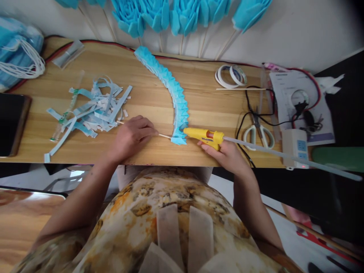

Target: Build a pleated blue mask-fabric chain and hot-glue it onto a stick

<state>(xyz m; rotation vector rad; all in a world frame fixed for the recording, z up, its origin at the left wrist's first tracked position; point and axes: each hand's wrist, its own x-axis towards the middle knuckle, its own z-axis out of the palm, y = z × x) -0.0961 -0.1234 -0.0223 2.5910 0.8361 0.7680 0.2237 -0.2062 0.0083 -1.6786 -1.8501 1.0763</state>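
My left hand (134,137) is closed around a thin wooden stick (165,136), whose tip meets the near end of a pleated blue strip (176,96). That strip curves away across the table toward the wall. In my right hand (227,153) is a yellow hot glue gun (203,134), its nozzle at the strip's near end, close to the stick's tip. A long clear glue stick (284,154) sticks out of the gun's back to the right. Whether glue is coming out is too small to see.
Blue and white scraps (99,108) lie left of the strip, near a phone (13,125). Scissors (258,131), tape rolls (231,76), a black cable and a power strip (295,148) are at right. Blue flowers (184,15) on sticks stand along the wall.
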